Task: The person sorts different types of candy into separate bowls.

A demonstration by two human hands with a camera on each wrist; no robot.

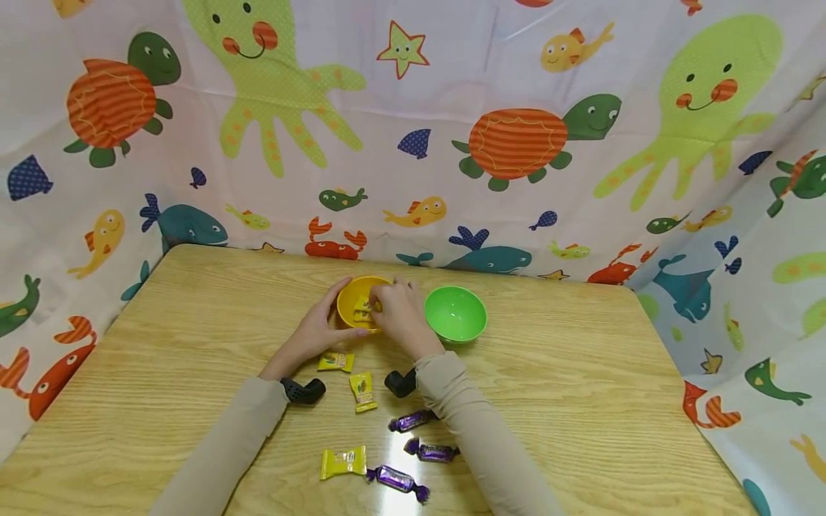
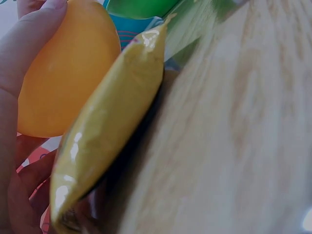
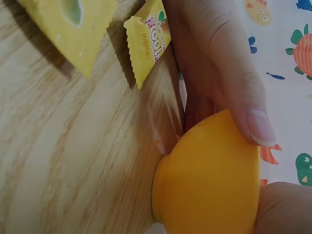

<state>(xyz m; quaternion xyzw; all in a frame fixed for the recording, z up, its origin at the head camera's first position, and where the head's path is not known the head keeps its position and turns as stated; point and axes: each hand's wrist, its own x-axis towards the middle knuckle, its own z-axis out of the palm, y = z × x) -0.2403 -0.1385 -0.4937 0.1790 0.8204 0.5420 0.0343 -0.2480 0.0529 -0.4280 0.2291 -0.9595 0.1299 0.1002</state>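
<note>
An orange bowl [image 1: 345, 321] with yellow-wrapped candies [image 1: 363, 309] inside stands on the table. My left hand [image 1: 320, 324] holds it from the left, thumb at the near side and fingers round the far side. Over the bowl's right rim reaches my right hand [image 1: 403, 312], its bent fingers pinching a yellow-wrapped candy that they largely hide. The bowl's outer wall [image 3: 209, 180] and the left thumb on its rim show in the right wrist view. In the left wrist view a yellow candy [image 2: 109, 122] lies close before the bowl.
Right of the orange bowl stands a green bowl [image 1: 455, 314]. Toward the front lie more yellow candies [image 1: 363, 392] and several purple twist-wrapped candies [image 1: 395, 479], one partly behind the right sleeve. A sea-animal curtain [image 1: 413, 86] hangs behind the wooden table [image 1: 581, 401].
</note>
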